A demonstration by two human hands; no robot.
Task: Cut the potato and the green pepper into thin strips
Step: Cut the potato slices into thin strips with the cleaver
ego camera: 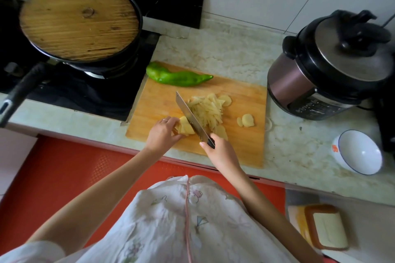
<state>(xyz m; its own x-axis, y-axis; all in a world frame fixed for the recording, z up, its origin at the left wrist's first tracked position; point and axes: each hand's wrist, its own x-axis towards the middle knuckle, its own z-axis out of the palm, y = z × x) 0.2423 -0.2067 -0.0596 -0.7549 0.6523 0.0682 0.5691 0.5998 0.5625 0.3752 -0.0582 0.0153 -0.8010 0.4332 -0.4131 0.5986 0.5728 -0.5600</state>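
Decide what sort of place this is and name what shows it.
Most likely a home kitchen: a lidded pan sits on a stove, a pressure cooker stands on the counter, and potato lies cut on a chopping board.

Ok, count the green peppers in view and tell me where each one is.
1. The green pepper lies whole at the far edge of the cutting board, beyond the potato strips. No other shows, though the covered pan could hide one.
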